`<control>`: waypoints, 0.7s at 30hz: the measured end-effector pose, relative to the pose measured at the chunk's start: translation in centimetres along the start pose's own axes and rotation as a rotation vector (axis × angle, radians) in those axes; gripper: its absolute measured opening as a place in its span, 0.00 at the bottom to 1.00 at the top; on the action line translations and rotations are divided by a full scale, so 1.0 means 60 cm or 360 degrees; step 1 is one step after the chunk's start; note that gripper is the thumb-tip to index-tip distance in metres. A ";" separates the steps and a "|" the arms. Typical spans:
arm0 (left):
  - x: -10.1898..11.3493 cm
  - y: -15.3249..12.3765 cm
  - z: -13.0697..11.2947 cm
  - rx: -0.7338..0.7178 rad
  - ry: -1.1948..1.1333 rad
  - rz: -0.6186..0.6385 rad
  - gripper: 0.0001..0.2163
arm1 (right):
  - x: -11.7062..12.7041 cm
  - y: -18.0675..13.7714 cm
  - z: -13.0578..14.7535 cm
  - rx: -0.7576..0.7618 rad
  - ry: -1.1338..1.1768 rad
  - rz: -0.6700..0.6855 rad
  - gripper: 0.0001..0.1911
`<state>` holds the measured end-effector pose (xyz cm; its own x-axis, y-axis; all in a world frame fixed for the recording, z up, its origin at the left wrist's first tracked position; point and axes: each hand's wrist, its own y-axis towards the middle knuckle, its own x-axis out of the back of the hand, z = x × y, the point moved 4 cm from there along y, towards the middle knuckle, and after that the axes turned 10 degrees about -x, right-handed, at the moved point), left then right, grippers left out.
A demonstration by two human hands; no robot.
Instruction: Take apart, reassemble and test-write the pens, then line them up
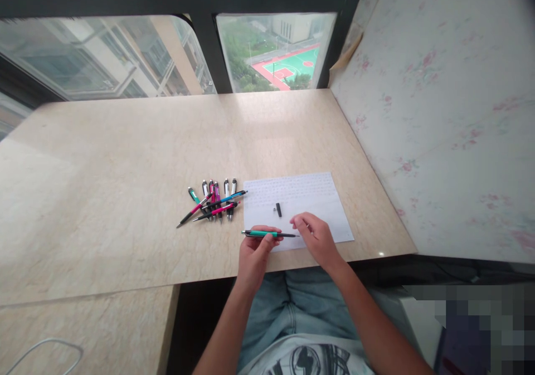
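My left hand is closed around the barrel of a green pen, held nearly level over the paper's lower left. Its thin bare refill end points right. My right hand is beside that end, its fingers curled together; whatever they may hold is too small or hidden to name. A sheet of paper with faint rows of writing lies beneath both hands. On it rest a black pen grip and, just left of that, a tiny metal-looking piece.
Left of the paper, several pens in pink, blue, green, purple and white lie in a crossed pile on the beige stone counter. A flowered wall borders the right side, windows the back. A white cable curves at lower left.
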<state>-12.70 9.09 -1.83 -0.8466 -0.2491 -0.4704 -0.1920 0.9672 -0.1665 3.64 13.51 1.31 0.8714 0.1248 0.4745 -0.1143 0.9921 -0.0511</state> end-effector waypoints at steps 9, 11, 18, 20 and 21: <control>0.001 -0.010 0.001 -0.0060 0.0064 0.0063 0.13 | 0.009 -0.027 0.017 0.0062 -0.0065 0.0356 0.11; 0.004 -0.012 -0.003 -0.0041 0.0100 0.0144 0.09 | 0.013 -0.028 0.017 0.0093 -0.0062 0.0341 0.10; 0.022 -0.007 -0.002 -0.0053 0.0220 0.0228 0.08 | 0.017 -0.030 0.026 0.0124 -0.0198 0.0458 0.17; 0.025 -0.006 0.000 -0.0050 0.0264 0.0249 0.09 | 0.017 -0.029 0.026 0.0153 -0.0164 0.0474 0.18; 0.026 -0.006 0.001 -0.0053 0.0291 0.0258 0.09 | 0.016 -0.029 0.027 0.0179 -0.0138 0.0469 0.17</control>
<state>-13.93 8.34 -2.57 -0.9428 -0.0803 -0.3237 -0.0601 0.9956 -0.0718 3.94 11.87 3.27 0.7496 0.4005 0.5270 -0.4117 0.9055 -0.1025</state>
